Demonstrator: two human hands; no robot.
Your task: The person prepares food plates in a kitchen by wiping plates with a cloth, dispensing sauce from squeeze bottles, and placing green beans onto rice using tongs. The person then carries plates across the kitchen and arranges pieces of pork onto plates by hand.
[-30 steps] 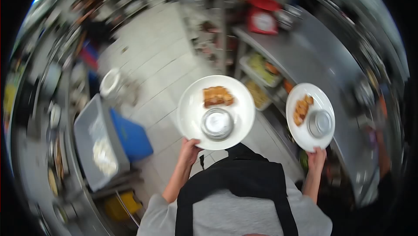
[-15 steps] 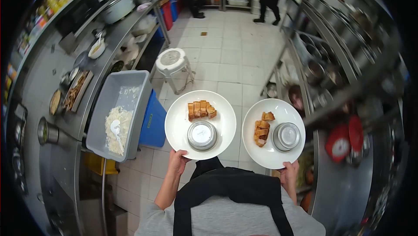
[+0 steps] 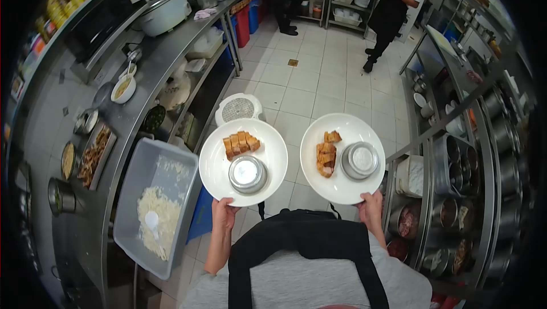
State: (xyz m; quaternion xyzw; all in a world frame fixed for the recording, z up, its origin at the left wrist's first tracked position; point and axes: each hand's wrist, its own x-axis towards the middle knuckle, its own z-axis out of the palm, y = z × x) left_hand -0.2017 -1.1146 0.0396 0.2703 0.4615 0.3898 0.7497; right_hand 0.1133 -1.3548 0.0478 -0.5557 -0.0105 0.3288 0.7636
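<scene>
My left hand (image 3: 225,213) is closed on the near rim of a white plate (image 3: 272,144). Sliced golden-brown meat (image 3: 241,144) lies on it, beside an upturned metal bowl (image 3: 248,173). A second white plate (image 3: 356,129) is gripped at its near right edge by my right hand (image 3: 370,209). It carries several pieces of similar browned meat (image 3: 326,160) left of another upturned metal bowl (image 3: 360,160). Whatever is under the bowls is hidden. Both plates are held roughly level in front of my body, a small gap between them.
To my left, a grey tub (image 3: 128,218) holds rice and a white scoop (image 3: 152,223), alongside a steel counter (image 3: 154,61). A white stool (image 3: 239,108) stands just beyond the left plate. Metal shelving (image 3: 424,218) with pots runs on the right. Two people (image 3: 393,18) stand farther back.
I have moved forward, and the stool and tub are nearer. Both plates stay in my hands. The co-worker on the right shows more fully, holding something white.
</scene>
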